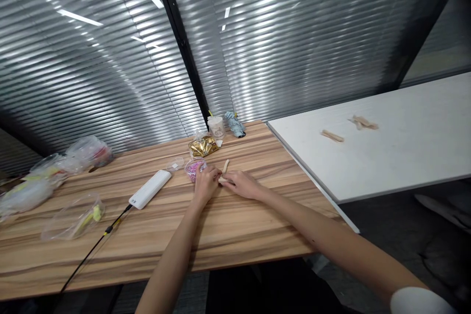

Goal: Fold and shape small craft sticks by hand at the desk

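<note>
Near the middle of the wooden table, both hands come close together at a pale wooden stick (222, 179). My right hand (241, 184) is closed, its fingertips gripping that stick. My left hand (208, 180) is curled with its fingertips together at the stick's left end; what they pinch is too small to make out. Another pale stick (225, 166) points away just beyond the fingers. Against the left hand's far side stands a round clear tub (192, 169) of pink and purple beads, partly hidden by the fingers. Its clear lid (175, 163) seems to lie beside it.
A gold packet (203, 146), a white cup (216, 127) and a crumpled blue wrapper (234, 124) stand farther back. Leftward lie a white power bank (150, 189) with a cable and clear plastic bags (73, 218). Pale sticks (332, 136) rest on the adjoining white table (397, 152).
</note>
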